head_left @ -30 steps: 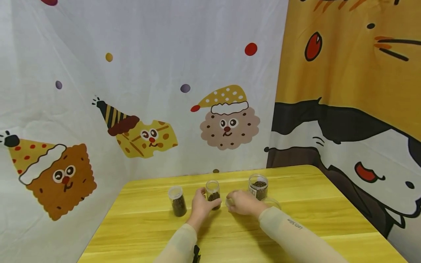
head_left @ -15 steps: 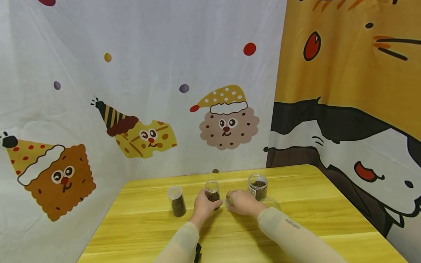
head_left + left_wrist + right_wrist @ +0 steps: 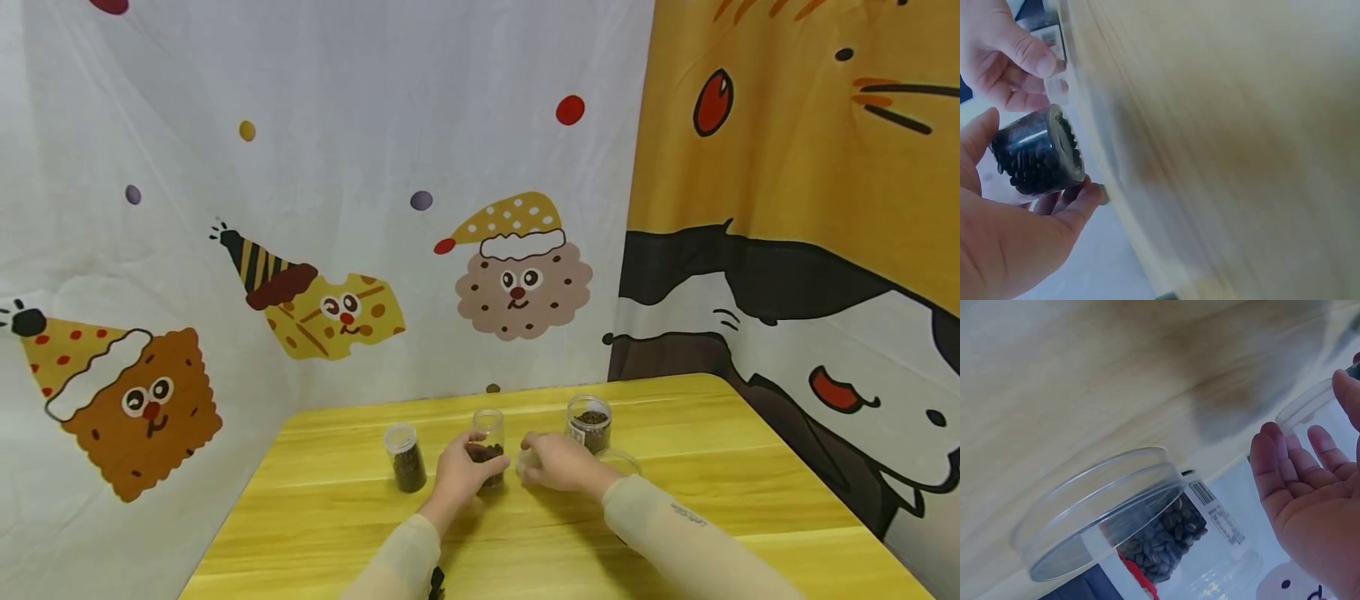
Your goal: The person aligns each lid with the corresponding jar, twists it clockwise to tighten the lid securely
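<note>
My left hand (image 3: 462,473) grips a small clear jar (image 3: 1035,153) partly filled with dark beans, thumb on one side and fingers on the other. Its top looks uncovered in the head view, and its base shows in the left wrist view. Close to its right, my right hand (image 3: 558,462) pinches a clear round lid (image 3: 1310,406) by the edge. Part of that lid is hidden by the fingers. A wide clear jar (image 3: 590,425) of dark pieces, with a label, stands just behind the right hand. Before it lies a larger clear lid (image 3: 1100,509).
Left of the hands stands another small jar (image 3: 405,458) with a whitish top, filled with dark pieces. The yellow wood-grain table (image 3: 322,533) ends at a cartoon-printed cloth (image 3: 360,125) behind. A small black object (image 3: 437,583) shows beside the left sleeve.
Both hands have shifted very slightly to the right over the last half second, the small jar along with the left one. The other jars stand where they were.
</note>
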The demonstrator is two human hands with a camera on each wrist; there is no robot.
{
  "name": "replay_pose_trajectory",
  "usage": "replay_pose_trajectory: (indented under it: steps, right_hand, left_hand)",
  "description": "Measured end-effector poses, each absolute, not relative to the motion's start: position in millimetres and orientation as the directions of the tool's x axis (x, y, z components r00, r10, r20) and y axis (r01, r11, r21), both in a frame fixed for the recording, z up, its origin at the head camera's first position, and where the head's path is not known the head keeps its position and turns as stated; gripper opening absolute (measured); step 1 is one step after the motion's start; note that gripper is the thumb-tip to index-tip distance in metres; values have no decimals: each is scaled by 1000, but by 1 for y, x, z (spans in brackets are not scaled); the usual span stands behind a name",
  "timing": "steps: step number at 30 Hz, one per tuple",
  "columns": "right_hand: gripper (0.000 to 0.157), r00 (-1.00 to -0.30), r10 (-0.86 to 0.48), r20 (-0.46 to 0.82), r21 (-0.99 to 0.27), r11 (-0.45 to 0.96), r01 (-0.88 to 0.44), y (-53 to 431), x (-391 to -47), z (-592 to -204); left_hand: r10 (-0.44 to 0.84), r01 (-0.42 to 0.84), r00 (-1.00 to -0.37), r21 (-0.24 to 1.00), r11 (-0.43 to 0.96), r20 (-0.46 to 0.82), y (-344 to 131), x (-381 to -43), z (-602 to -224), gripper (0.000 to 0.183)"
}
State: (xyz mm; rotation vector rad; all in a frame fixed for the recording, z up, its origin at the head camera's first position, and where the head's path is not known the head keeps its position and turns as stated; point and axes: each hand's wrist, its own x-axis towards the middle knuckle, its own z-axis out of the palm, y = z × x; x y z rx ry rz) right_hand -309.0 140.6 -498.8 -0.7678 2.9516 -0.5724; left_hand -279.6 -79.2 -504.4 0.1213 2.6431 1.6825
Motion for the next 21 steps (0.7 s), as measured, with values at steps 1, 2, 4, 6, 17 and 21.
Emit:
replay_pose_trajectory:
  steps: [1, 2, 4, 6, 17, 21]
  right_hand:
    - [47, -874, -482, 64, -386, 796, -467, 144, -307, -498]
    - [48, -872, -483, 76, -416, 780, -468, 147, -305, -498]
    - [49, -870, -484, 93, -470, 749, -467, 154, -300, -498]
    - [51, -865, -489, 112, -518, 714, -471, 162, -294, -496]
    - [53, -865, -478, 153, -672, 591, -446, 199, -250, -468]
    - [54, -850, -489, 194, -695, 544, -471, 193, -237, -453]
  left_hand:
    - [88, 74, -995, 903, 423, 41, -81, -276, -502, 62]
    - [109, 89, -993, 900, 426, 46, -82, -272, -500, 62]
    - [158, 124, -986, 892, 436, 60, -86, -264, -496, 61]
    - [211, 171, -974, 872, 458, 80, -90, -255, -493, 59]
    - [311, 370, -925, 707, 603, 219, -116, -205, -482, 61]
    - [268, 386, -922, 664, 640, 278, -116, -201, -477, 61]
